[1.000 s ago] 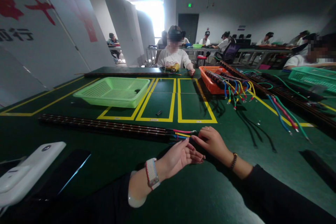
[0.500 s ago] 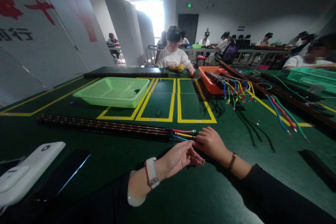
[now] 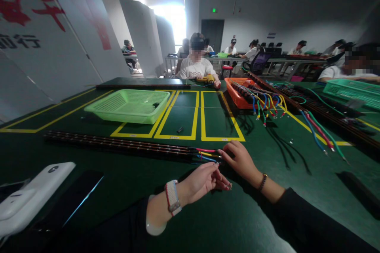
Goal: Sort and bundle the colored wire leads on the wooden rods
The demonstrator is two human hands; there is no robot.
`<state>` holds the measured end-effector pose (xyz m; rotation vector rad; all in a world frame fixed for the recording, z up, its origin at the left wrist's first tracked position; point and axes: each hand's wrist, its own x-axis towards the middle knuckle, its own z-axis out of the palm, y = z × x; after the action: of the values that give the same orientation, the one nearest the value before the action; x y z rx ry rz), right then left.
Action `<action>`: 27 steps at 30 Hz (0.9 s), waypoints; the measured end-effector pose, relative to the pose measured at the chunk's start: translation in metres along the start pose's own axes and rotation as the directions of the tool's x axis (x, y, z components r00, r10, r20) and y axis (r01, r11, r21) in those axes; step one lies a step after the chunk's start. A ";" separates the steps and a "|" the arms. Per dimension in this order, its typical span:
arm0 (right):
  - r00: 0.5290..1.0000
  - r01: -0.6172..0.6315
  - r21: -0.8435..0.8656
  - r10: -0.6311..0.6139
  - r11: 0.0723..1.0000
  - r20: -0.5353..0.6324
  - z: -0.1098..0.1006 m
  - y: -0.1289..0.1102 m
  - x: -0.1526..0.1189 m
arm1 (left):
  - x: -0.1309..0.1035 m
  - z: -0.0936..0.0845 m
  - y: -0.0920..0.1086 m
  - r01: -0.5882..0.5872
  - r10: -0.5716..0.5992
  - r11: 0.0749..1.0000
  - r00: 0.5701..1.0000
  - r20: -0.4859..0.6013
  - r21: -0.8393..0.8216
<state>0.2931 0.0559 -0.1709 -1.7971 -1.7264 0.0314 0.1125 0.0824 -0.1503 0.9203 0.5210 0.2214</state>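
Note:
A long dark harness [image 3: 118, 143] with several brown strips lies across the table, and red, yellow and blue wires come out of its right end. My left hand [image 3: 204, 180] is at the end of the blue wire [image 3: 207, 158], its thumb and forefinger pinched there and the other fingers loosely curled. Curled from the right, my right hand [image 3: 237, 158] has its fingertips on the end of the red wire [image 3: 204, 150], which they cover. Just below it runs the yellow wire [image 3: 209, 154], its tip close to the right fingers.
Beyond the harness stands a light green basket [image 3: 127, 106]. An orange basket [image 3: 240, 97] holds harnesses with coloured wires hanging out. A white phone-like device [image 3: 38, 193] and a dark phone [image 3: 74, 197] lie at left. A co-worker [image 3: 196, 63] sits opposite, near a yellow tool [image 3: 209, 78].
My right hand has shifted slightly left, and its fingertips now cover the red wire's end, which showed before. My left hand has barely moved. The view has tilted up slightly.

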 end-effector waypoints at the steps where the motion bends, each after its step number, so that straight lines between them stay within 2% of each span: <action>1: 1.000 -0.010 0.035 0.011 0.999 -0.014 -0.001 0.000 0.002 | 0.000 0.000 0.000 0.002 -0.002 1.000 1.000 0.005 -0.002; 4: 1.000 -0.021 0.086 0.021 0.996 0.005 -0.005 -0.004 0.009 | -0.002 -0.001 0.000 0.004 -0.003 1.000 1.000 0.015 -0.023; 7: 0.982 -0.022 0.057 0.010 0.998 0.190 -0.013 -0.012 0.020 | -0.004 0.001 0.000 -0.003 0.003 0.999 1.000 0.008 -0.036; 10: 0.909 0.032 0.031 -0.041 0.999 0.414 -0.019 -0.024 0.030 | -0.008 0.003 0.002 0.001 -0.001 0.999 1.000 0.005 -0.033; 14: 0.786 0.047 0.063 -0.076 0.997 0.614 -0.020 -0.034 0.043 | -0.011 0.003 0.003 0.004 -0.004 0.999 1.000 0.002 -0.034; 21: 0.658 0.036 -0.025 -0.005 0.999 0.753 -0.016 -0.041 0.058 | -0.009 -0.002 -0.002 0.001 0.002 0.999 0.999 0.041 -0.053; 25: 0.607 -0.009 -0.086 0.074 0.996 0.791 -0.017 -0.047 0.061 | -0.010 -0.003 -0.002 0.003 -0.001 0.999 0.999 0.042 -0.044; 27: 0.597 -0.012 -0.106 0.092 0.994 0.797 -0.018 -0.050 0.061 | -0.011 -0.004 -0.003 0.004 -0.001 0.999 0.998 0.061 -0.053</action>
<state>0.2654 0.1005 -0.1095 -2.0575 -2.2871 0.9566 0.1011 0.0795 -0.1514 0.8720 0.4579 0.2038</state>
